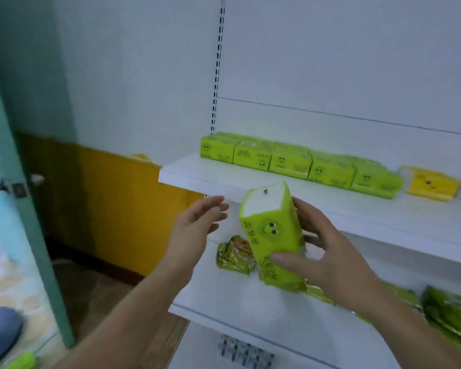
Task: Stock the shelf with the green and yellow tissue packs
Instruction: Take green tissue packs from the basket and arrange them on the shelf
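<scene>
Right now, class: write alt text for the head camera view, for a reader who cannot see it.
A person's right hand grips a green tissue pack, tilted on end, with the left hand open beside it. On the white upper shelf behind, a row of five green packs ends with a yellow pack on the right.

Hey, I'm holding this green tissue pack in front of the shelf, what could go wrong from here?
Only your right hand grips the green tissue pack; your left hand isn't touching it, so it might slip onto the snack packet below. Sliding it in carelessly could also nudge the row of green packs crooked.
</scene>
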{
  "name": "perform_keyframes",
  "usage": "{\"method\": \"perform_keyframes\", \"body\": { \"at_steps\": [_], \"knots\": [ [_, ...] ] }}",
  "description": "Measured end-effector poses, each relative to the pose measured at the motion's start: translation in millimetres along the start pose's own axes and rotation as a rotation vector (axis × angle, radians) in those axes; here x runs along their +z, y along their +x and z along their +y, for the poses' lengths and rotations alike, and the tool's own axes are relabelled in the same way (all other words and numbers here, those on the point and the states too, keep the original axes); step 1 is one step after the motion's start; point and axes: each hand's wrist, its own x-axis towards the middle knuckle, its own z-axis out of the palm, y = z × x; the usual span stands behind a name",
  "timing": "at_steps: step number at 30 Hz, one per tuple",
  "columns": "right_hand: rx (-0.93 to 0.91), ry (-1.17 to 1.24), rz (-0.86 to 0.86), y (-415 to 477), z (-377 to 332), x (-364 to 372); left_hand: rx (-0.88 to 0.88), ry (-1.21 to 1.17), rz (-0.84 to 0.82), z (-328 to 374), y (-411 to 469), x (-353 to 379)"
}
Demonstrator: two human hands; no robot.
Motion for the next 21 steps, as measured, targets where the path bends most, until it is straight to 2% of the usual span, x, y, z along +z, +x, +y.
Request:
{"method": "perform_keyframes", "body": {
  "at_steps": [5, 10, 16, 21],
  "knots": [
    [-0.025, -0.183, 0.104, 73.0, -32.8, 4.5, 0.049, -0.084, -0.019, 39.1, 79.5, -19.5],
    [-0.006, -0.364, 0.101, 157.0, -49.7, 27.6, 0.025, -0.12, -0.048, 58.1, 173.3, -47.5],
    [0.07, -0.687, -0.025, 246.7, -43.1, 68.5, -0.1, -0.048, -0.058, 40.3, 256.7, -58.6],
    [0.098, -0.778, -0.093, 294.4, -35.0, 90.2, -0.307, -0.075, -0.12, 30.1, 297.4, -59.1]
  ]
}}
